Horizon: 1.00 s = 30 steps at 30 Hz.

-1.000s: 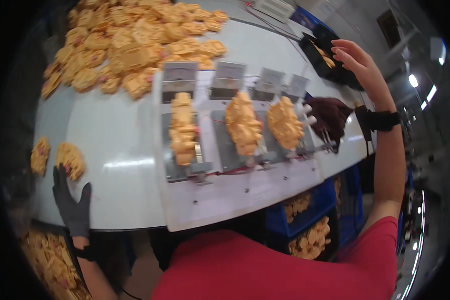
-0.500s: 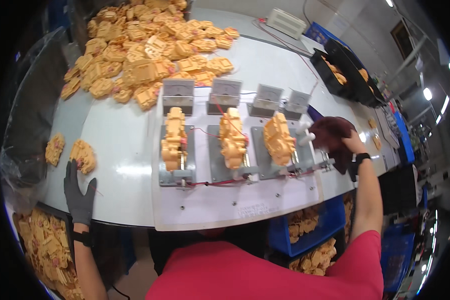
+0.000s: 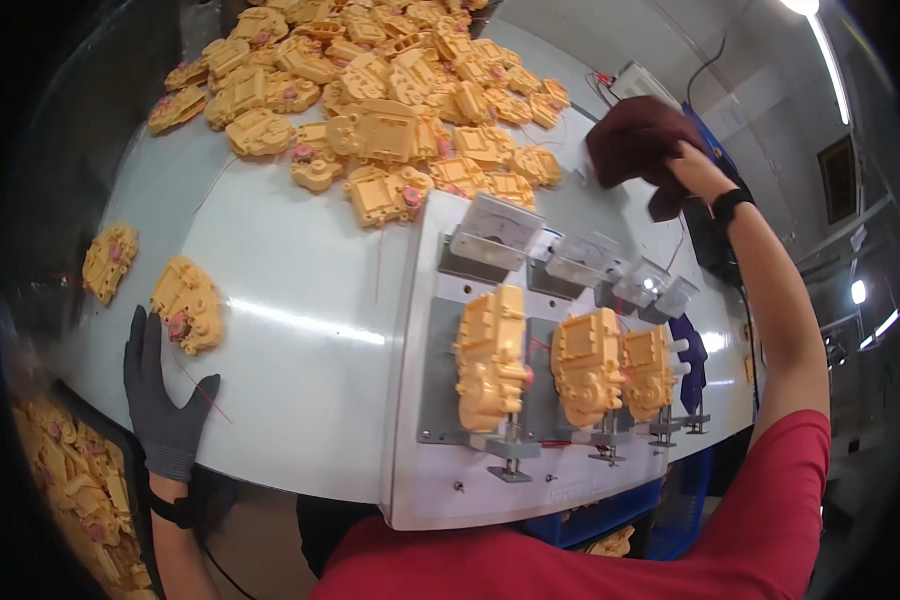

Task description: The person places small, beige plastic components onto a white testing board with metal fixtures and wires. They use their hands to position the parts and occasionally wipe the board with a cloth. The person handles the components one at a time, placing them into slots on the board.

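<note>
My left hand (image 3: 170, 415), in a grey glove, lies palm down on the left of the table with its fingers apart. Its fingertips reach the near edge of a yellow plastic housing (image 3: 188, 300) that has a small red part and a thin red wire. A second such housing (image 3: 110, 262) lies farther left. My right hand (image 3: 702, 175), bare, grips a dark maroon cloth (image 3: 638, 140) over the far right of the table; its fingers are partly hidden by the cloth. Between my arms, yellow housings (image 3: 492, 355) stand upright in a test fixture (image 3: 402, 450) with several small meters (image 3: 498, 228).
A large heap of yellow housings (image 3: 380, 130) covers the back of the table. More fill a bin (image 3: 75, 480) below the left edge. A blue crate (image 3: 675, 505) stands under the near right edge. A purple cloth (image 3: 687, 362) lies beyond the fixture's right end.
My right hand has carried the maroon cloth up and away from the fixture's right end toward the back. The view has turned, so the fixture appears farther right. My left hand remains beside the housing.
</note>
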Motion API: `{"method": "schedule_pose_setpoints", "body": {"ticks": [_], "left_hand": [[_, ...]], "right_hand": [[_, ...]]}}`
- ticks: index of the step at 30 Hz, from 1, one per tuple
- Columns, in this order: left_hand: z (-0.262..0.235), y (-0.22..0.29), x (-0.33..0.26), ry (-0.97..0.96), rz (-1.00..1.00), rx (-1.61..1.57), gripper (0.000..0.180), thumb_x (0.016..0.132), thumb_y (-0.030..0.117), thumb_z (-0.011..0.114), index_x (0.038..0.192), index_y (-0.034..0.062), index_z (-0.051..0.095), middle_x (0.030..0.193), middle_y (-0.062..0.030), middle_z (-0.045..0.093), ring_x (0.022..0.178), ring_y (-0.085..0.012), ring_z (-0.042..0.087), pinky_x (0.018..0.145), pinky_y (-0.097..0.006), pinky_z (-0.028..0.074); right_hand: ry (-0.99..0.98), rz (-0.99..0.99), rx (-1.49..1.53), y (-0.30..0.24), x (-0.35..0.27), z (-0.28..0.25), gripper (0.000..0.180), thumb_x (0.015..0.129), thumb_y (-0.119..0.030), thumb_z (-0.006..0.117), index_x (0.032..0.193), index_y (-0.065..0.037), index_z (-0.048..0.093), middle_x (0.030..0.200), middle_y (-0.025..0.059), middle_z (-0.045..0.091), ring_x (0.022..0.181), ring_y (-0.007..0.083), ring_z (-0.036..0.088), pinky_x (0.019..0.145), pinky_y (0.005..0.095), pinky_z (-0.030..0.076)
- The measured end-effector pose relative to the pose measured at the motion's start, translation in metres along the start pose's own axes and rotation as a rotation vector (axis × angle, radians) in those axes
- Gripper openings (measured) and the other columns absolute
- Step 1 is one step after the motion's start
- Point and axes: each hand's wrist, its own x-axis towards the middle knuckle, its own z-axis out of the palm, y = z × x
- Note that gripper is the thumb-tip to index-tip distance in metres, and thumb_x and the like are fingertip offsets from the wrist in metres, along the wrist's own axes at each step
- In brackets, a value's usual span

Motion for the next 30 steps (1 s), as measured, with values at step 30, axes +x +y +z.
{"method": "schedule_pose_setpoints", "body": {"ticks": [30], "left_hand": [[-0.001,0.002,0.000,0.015,0.096,0.106,0.093,0.069,0.060,0.078,0.147,0.0238,0.043,0.158,-0.0188,0.022,0.146,-0.0458,0.014,0.114,-0.063,0.020]], "right_hand": [[-0.224,0.048,1.220,-0.293,0.009,-0.015,0.025,0.103,-0.016,0.046,0.121,0.000,0.054,0.114,0.0119,0.064,0.096,0.0228,0.066,0.091,0.0406,0.056]]}}
